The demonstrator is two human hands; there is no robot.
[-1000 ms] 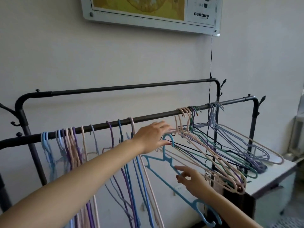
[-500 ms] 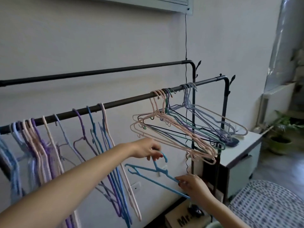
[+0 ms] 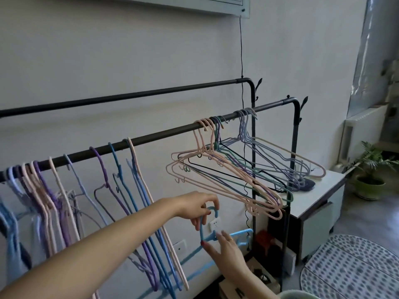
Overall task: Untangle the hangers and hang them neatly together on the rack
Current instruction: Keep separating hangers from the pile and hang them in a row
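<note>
a pale wall (image 3: 108,50) fills the view, a framed board (image 3: 194,5) at its top edge. right, a white cabinet (image 3: 319,203), a potted plant (image 3: 371,169), a dotted rug (image 3: 354,268) on grey floor.

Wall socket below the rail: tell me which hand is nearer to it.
Left. The left hand pinches the light blue hanger by its hook just left of the wall socket; the right hand holds the hanger's body below the socket, fingertips almost reaching it.
</note>
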